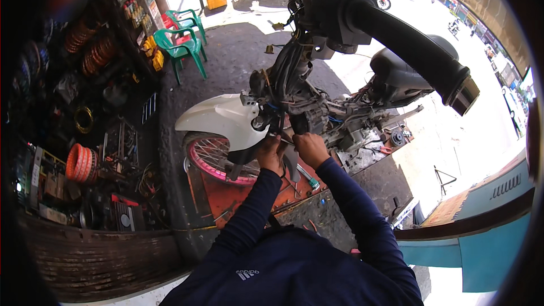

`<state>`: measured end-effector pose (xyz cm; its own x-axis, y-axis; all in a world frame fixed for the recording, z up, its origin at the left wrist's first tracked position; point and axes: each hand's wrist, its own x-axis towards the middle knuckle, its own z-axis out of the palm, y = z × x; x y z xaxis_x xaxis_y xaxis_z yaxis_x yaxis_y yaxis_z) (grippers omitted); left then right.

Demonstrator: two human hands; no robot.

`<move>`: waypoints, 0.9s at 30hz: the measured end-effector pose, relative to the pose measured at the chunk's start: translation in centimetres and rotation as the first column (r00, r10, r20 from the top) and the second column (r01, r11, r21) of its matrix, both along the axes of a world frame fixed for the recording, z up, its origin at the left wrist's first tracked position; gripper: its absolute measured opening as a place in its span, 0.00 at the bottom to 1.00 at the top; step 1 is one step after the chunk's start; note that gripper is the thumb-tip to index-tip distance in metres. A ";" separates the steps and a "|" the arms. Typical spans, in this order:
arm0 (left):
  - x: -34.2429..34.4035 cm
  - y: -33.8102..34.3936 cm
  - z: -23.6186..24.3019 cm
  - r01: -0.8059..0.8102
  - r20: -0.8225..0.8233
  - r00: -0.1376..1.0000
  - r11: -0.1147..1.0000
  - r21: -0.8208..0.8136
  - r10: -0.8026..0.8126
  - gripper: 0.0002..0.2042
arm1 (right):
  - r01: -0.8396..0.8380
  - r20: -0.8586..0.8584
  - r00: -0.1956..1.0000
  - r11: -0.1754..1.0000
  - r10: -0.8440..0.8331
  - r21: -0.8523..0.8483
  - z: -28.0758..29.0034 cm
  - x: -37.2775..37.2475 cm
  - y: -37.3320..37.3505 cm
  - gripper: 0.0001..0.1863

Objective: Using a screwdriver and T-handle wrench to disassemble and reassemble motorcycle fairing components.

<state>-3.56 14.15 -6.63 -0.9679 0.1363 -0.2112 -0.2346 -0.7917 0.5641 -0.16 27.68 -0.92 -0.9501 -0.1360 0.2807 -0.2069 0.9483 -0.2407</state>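
Both hands work at the motorbike frame (306,107), just behind the white fender (221,119). Left hand (271,156) and right hand (310,148) curled; grip unclear. Risk: loose wires snagging, tool slipping toward pink wheel (212,156).

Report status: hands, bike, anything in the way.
Left hand and right hand both at the wiring under the bike frame, grip unclear. White fender close at left. Handlebar overhead.
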 end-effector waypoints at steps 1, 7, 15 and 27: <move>-0.1 -0.1 0.0 -0.001 0.040 0.999 0.998 -0.061 0.003 0.05 | 0.014 0.034 0.999 1.000 -0.014 0.005 0.1 0.0 0.1 0.07; -0.2 -0.1 0.3 0.046 0.025 0.999 0.999 0.009 -0.046 0.09 | 0.051 0.087 0.995 0.998 -0.048 -0.032 0.2 0.7 -0.5 0.07; -0.3 0.0 0.0 0.077 0.011 0.997 0.993 0.088 -0.079 0.11 | 0.147 -0.146 0.979 0.989 -0.145 0.002 -0.3 0.9 -0.8 0.06; -0.5 -0.3 -0.3 0.086 -0.037 0.996 0.980 0.177 -0.080 0.11 | 0.031 0.026 0.999 0.999 -0.030 -0.045 -0.6 1.0 -1.3 0.03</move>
